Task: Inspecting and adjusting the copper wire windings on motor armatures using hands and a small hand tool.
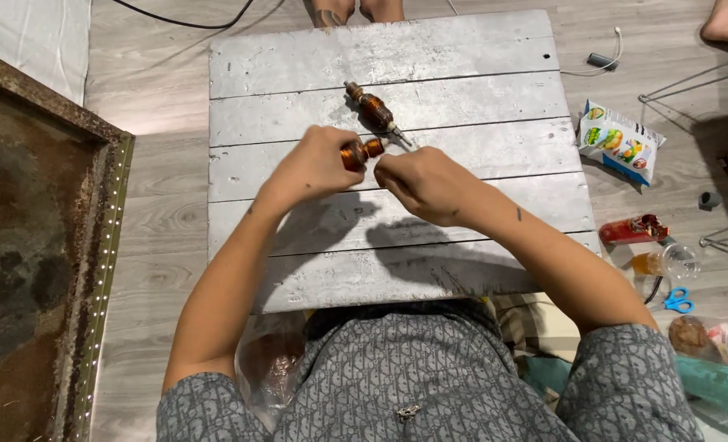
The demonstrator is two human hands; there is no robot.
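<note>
My left hand (313, 166) grips a small motor rotor wound with copper wire (362, 152) above a low table of grey painted planks (479, 98). My right hand (425, 184) is closed at the rotor's right end, fingertips pinched against it. A second, longer copper-wound rotor with a steel shaft (375, 112) lies on the planks just beyond both hands, untouched.
A rusty framed panel (45, 245) fills the left. On the wood floor to the right lie a snack packet (619, 143), a red wrapper (633, 230), a plastic cup (673, 261) and blue scissors (677, 300). Another person's bare feet (356, 10) show beyond the table's far edge.
</note>
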